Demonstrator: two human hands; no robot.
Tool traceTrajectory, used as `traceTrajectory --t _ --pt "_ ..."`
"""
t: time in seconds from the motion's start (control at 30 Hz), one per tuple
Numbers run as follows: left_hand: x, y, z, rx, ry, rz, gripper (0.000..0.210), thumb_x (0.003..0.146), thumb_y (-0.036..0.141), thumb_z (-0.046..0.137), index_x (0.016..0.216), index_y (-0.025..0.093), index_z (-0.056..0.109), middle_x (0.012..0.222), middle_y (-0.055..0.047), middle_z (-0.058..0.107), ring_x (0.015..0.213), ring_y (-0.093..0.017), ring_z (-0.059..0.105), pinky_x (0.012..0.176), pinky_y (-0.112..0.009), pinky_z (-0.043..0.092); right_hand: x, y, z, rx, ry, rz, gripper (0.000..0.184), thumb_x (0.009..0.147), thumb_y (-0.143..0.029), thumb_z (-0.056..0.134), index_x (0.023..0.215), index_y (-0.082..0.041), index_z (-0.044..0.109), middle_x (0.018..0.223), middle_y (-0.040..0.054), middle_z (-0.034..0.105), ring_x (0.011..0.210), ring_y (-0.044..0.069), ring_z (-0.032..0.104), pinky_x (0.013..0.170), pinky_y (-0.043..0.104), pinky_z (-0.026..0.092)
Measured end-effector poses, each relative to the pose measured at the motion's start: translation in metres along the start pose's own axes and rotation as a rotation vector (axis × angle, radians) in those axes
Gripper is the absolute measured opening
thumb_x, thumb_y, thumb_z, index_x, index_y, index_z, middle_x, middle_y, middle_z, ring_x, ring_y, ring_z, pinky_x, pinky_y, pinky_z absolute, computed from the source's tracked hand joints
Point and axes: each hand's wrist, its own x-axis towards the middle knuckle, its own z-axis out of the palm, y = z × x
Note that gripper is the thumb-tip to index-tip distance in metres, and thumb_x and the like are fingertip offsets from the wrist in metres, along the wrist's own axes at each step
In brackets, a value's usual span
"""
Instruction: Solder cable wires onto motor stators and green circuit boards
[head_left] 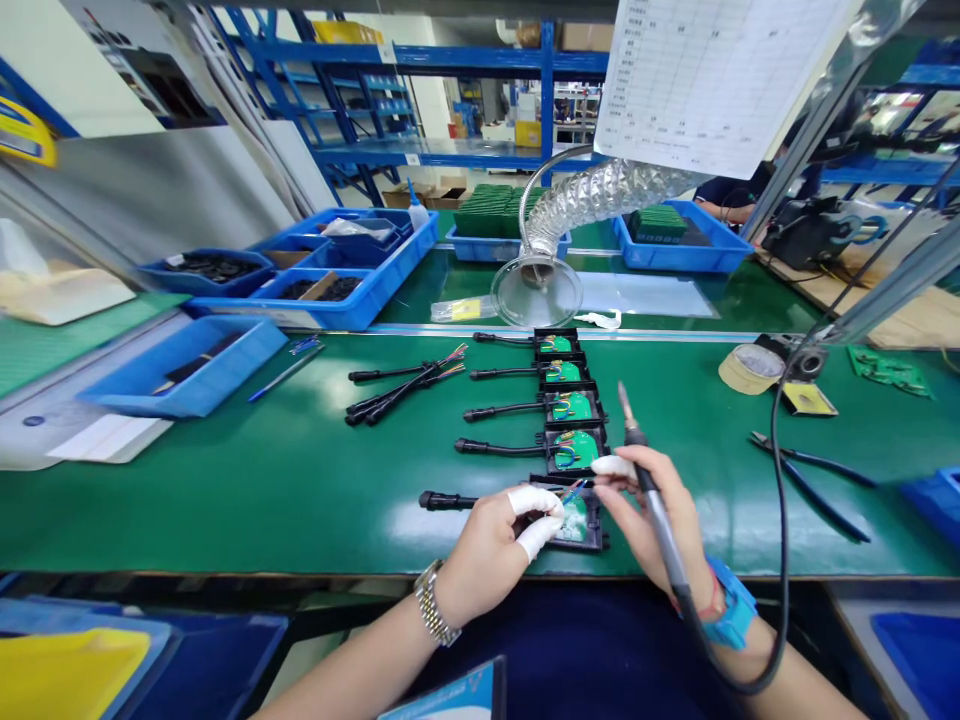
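Observation:
My left hand (499, 540), with white covers on thumb and forefinger, pinches the thin coloured wires (574, 491) of the nearest black cable (448, 501). Those wires lie over a green circuit board (574, 520) in an open black plastic case (595, 530). In my right hand (660, 515) a soldering iron (654, 497) rests between thumb and fingers, its tip pointing up and away. That hand's covered fingertip is near the case's right side. Beyond it, several similar cases (574, 450) stand in a column, each with a board and a black cable running left.
Loose cables (405, 390) lie left of the cases. A clear round fume hood (537, 290) hangs behind them on a silver hose. Pliers (814, 480) and a tape roll (750, 368) lie on the right. Blue trays (409, 265) line the back. The iron's cord (782, 560) loops beside my right wrist.

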Motion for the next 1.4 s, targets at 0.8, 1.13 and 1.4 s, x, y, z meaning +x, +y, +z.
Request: traceTrajectory --t 0.8,1.13,1.4 --pt "0.003 -0.008 -0.025 0.439 0.003 -0.072 0.015 0.083 0.026 0.052 0.090 0.022 0.065 0.084 0.002 0.069 0.075 -0.014 0.062 0.068 -0.024 0.045 -0.008 0.050 -0.030 -0.290 -0.526 -0.286 0.049 0.077 -0.030 0.062 0.119 -0.019 0.039 0.119 0.0117 0.055 0.109 0.020 0.055 0.091 0.035 0.048" --pt "0.008 -0.001 -0.008 0.778 -0.151 -0.087 0.019 0.086 0.025 0.044 0.079 0.020 0.062 0.080 -0.001 0.057 0.070 -0.016 0.055 0.063 -0.028 0.039 -0.037 0.030 -0.015 -0.306 -0.229 -0.283 0.025 0.079 -0.013 0.057 0.103 -0.019 0.053 0.096 0.0065 0.065 0.087 0.016 0.062 0.078 0.029 0.052" --pt "0.006 -0.004 -0.011 0.805 -0.160 -0.085 0.019 0.085 0.025 0.045 0.081 0.019 0.063 0.082 -0.002 0.057 0.074 -0.016 0.056 0.064 -0.028 0.040 -0.040 -0.006 -0.042 -0.366 -0.231 -0.423 0.047 0.072 -0.010 0.063 0.117 -0.019 0.053 0.071 0.0032 0.059 0.065 0.014 0.056 0.057 0.027 0.049"
